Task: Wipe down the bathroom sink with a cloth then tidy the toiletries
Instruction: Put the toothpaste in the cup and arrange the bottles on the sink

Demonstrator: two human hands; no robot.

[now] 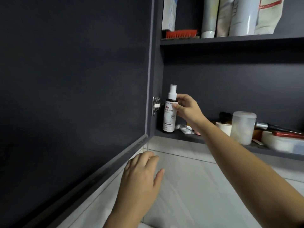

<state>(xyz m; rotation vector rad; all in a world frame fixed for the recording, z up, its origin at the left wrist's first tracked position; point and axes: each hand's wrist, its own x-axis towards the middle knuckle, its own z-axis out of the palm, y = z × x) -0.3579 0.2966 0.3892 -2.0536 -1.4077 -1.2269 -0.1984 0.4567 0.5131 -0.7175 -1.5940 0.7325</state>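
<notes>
While upright on shelf [178,136], spray bottle [169,116] — right hand [188,111] grips it.

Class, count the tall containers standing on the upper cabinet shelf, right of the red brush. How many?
4, side by side: a grey tube, a beige tube, a white bottle and a cream pouch rightmost. Others may be hidden behind them.
</notes>
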